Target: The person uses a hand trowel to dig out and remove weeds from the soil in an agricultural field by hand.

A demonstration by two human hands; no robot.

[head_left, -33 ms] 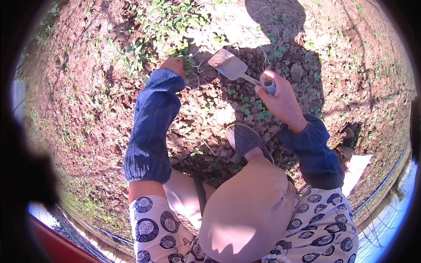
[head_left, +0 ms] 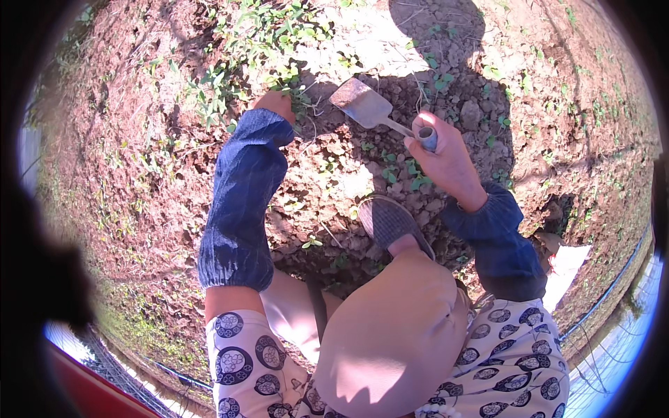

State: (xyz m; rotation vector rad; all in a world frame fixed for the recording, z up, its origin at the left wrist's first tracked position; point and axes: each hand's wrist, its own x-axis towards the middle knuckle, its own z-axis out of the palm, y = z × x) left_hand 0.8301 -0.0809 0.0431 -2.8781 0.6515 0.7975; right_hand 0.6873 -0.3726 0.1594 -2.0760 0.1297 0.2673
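My right hand (head_left: 449,157) is wrapped round the tubular handle of a small metal trowel (head_left: 371,108). The flat, rusty-tipped blade points up and left, resting on or just over the soil. My left hand (head_left: 274,104) is curled low beside the leafy green plants (head_left: 272,35), to the left of the blade. Leaves and the hand itself cover its fingertips, so I cannot make out what they grip. Blue sleeve covers wrap both forearms.
Dry, clumpy soil (head_left: 167,237) with scattered seedlings (head_left: 418,177) spreads all round. My shoe (head_left: 394,223) stands below the trowel. A white piece of material (head_left: 568,275) lies at the right. My shadow falls over the ground ahead.
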